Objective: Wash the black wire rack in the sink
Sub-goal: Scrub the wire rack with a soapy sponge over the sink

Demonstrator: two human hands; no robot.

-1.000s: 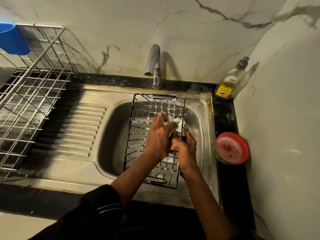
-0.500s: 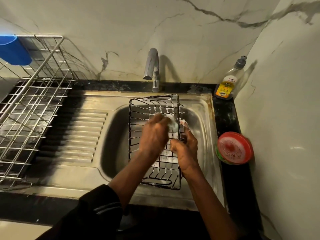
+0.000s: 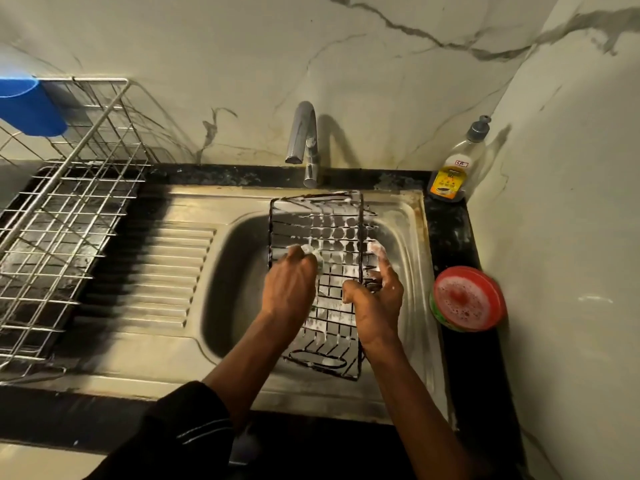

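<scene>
Steel sink (image 3: 235, 271): black wire rack (image 3: 332, 233) long axis toward tap (image 3: 304, 133); right hand (image 3: 377, 303) fingers grip edge, left hand (image 3: 289, 289) fingers pinch foamy scrubber (image 3: 313, 254).

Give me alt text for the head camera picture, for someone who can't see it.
A left hand holds a scrubber against a soapy black rack in a sink; the right hand grips the rack's right edge. A soap bottle and red dish stand at right.

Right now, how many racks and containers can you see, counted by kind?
Racks: 2, the black rack and the silver rack
Bottle: 1
Red tub: 1
Blue cup: 1
Total: 5
</scene>
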